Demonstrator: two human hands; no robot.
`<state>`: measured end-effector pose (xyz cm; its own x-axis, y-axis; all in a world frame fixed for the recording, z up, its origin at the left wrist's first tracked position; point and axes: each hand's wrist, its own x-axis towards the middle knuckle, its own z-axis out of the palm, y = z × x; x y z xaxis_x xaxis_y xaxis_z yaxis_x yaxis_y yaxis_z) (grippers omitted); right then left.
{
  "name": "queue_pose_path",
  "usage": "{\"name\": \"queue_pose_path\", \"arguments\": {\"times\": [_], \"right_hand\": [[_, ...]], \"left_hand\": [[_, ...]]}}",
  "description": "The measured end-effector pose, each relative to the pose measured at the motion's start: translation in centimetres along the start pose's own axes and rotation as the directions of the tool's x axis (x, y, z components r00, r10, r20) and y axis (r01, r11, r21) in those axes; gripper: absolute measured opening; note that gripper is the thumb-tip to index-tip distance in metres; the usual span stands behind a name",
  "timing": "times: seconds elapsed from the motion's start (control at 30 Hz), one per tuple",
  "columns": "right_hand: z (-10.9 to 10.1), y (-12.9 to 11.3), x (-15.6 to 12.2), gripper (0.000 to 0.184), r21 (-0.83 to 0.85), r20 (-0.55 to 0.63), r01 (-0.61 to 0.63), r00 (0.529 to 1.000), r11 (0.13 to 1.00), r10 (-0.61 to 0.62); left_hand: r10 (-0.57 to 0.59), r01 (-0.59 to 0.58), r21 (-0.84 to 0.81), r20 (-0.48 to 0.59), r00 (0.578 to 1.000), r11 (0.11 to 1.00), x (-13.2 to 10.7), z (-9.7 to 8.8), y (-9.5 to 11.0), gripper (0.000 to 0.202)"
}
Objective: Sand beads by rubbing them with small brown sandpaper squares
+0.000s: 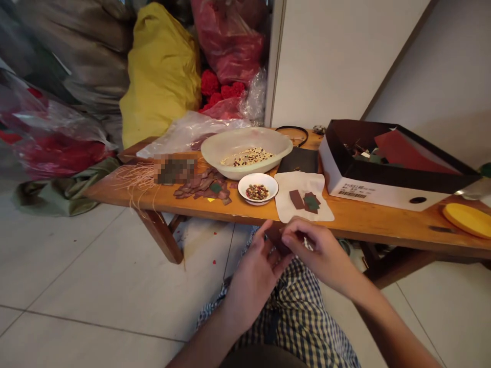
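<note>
My left hand (255, 268) and my right hand (318, 248) meet just in front of the wooden bench (368, 225), above my checked lap. Both have their fingers curled in a pinch around a small dark brownish piece (276, 240) held between them. On the bench right behind my hands lies a white cloth (286, 181) with small brown and green squares (306, 200) on it. Left of the cloth stands a small white bowl of mixed beads (258, 187). A large pale bowl (245, 148) with more beads sits behind it.
A pile of brown cut pieces (203, 186) and pale straw strands (134, 176) lie on the bench's left part. An open dark box (387, 158) with red sheets stands at right, a yellow lid (468, 219) beyond it. Yellow, red and grey sacks fill the back left.
</note>
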<state>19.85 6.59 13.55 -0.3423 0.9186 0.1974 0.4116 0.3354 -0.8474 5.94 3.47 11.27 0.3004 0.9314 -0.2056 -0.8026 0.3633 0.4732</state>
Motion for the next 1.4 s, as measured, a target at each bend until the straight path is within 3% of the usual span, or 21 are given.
{"name": "queue_pose_path", "arguments": {"times": [0.07, 0.17, 0.27, 0.4, 0.6, 0.7, 0.87, 1.1, 1.4], "right_hand": [[1.4, 0.7, -1.4, 0.014, 0.104, -0.115, -0.063, 0.990, 0.993, 0.075], [3.6, 1.5, -3.5, 0.014, 0.235, -0.216, -0.123, 0.961, 0.964, 0.175], [4.5, 2.2, -4.8, 0.012, 0.216, -0.332, -0.122, 0.924, 0.969, 0.191], [3.7, 3.1, -5.2, 0.011, 0.052, -0.489, -0.104, 0.864, 0.993, 0.116], [4.2, 3.6, -4.2, 0.018, -0.135, -0.220, 0.067, 0.971, 0.989, -0.095], [5.0, 4.1, -3.7, 0.017, -0.228, -0.142, 0.156, 0.971, 0.961, -0.191], [5.5, 5.0, -3.9, 0.017, -0.396, -0.183, 0.131, 0.959, 0.909, -0.218], [5.3, 5.8, -4.2, 0.016, -0.401, -0.145, 0.179, 0.956, 0.898, -0.256], [5.6, 5.7, -3.6, 0.015, -0.280, -0.030, 0.198, 0.976, 0.939, -0.215]], "left_hand": [[0.132, -0.129, 0.199, -0.004, 0.991, 0.972, -0.5, -0.5, -1.5, 0.038], [0.162, -0.138, 0.378, -0.031, 0.986, 0.916, -0.9, -1.2, -3.5, 0.032], [0.172, -0.134, 0.324, -0.094, 0.981, 0.937, -0.6, -1.8, -4.2, 0.027], [0.161, -0.118, 0.245, -0.167, 0.973, 0.962, -0.2, -2.5, -3.9, 0.028], [0.053, -0.018, 0.129, -0.271, 0.961, 0.991, -0.2, -3.8, -4.3, 0.025], [0.026, 0.020, 0.154, -0.293, 0.956, 0.988, -0.5, -4.3, -4.5, 0.020], [0.005, 0.038, 0.164, -0.255, 0.967, 0.986, -0.7, -4.2, -4.5, 0.021], [-0.026, 0.078, 0.181, -0.276, 0.961, 0.980, -0.6, -4.2, -4.7, 0.021], [-0.026, 0.065, 0.194, -0.197, 0.980, 0.979, -0.6, -4.6, -4.4, 0.017]]}}
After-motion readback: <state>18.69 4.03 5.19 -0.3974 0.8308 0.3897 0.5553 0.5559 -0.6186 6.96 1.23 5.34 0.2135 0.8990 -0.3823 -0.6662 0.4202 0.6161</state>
